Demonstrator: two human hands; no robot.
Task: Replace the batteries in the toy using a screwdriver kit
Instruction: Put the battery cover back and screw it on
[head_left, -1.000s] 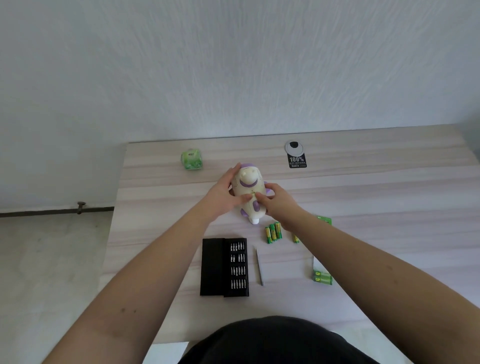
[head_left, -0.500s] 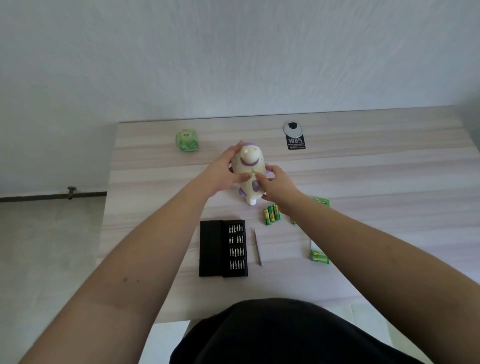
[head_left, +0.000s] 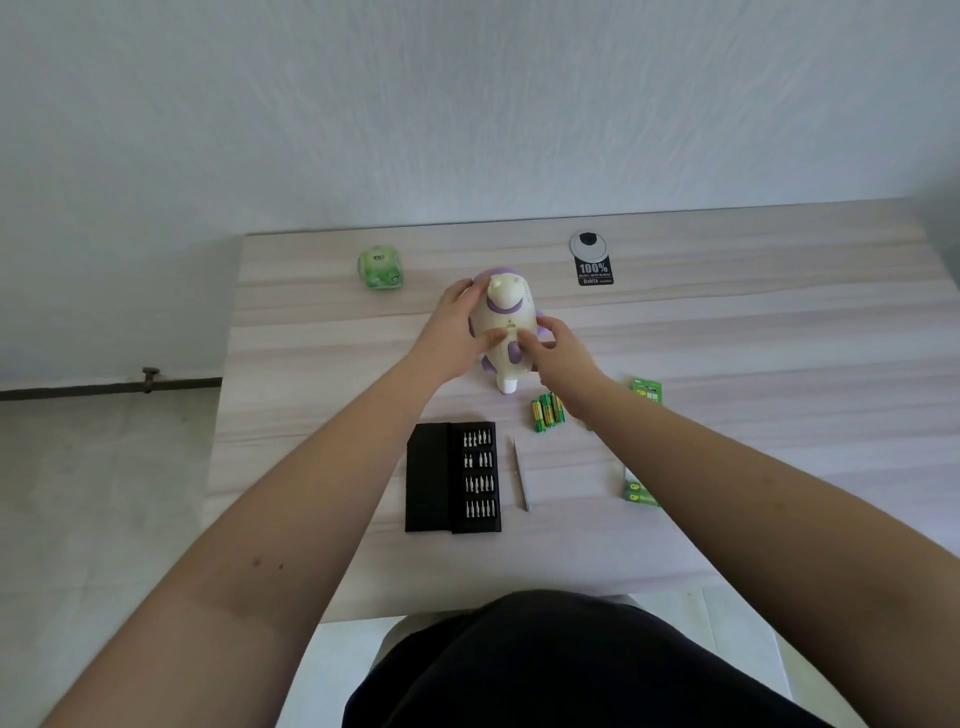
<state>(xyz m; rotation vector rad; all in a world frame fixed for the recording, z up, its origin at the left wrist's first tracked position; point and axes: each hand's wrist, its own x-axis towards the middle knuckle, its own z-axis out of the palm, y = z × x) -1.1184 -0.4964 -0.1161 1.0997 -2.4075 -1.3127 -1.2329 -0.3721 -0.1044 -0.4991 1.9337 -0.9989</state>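
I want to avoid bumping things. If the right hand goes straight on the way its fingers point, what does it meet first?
The right hand points up-left and already touches the toy; that comes first. The left hand is beyond it.

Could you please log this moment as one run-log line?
left hand: grips toy | right hand: grips toy | screwdriver: on table, untouched | bit case: open | loose batteries: beside toy

**The count on the table**

One toy (head_left: 506, 332), two hands on it: left (head_left: 457, 338), right (head_left: 558, 353). One open bit case (head_left: 452, 478), four rows of bits inside. One driver (head_left: 521, 475) to its right. A loose cluster of batteries (head_left: 546, 410), number unclear. Two green packs: far right (head_left: 647, 391), near right (head_left: 640, 493). One green cube (head_left: 380, 266) far left. One black tag (head_left: 595, 273).
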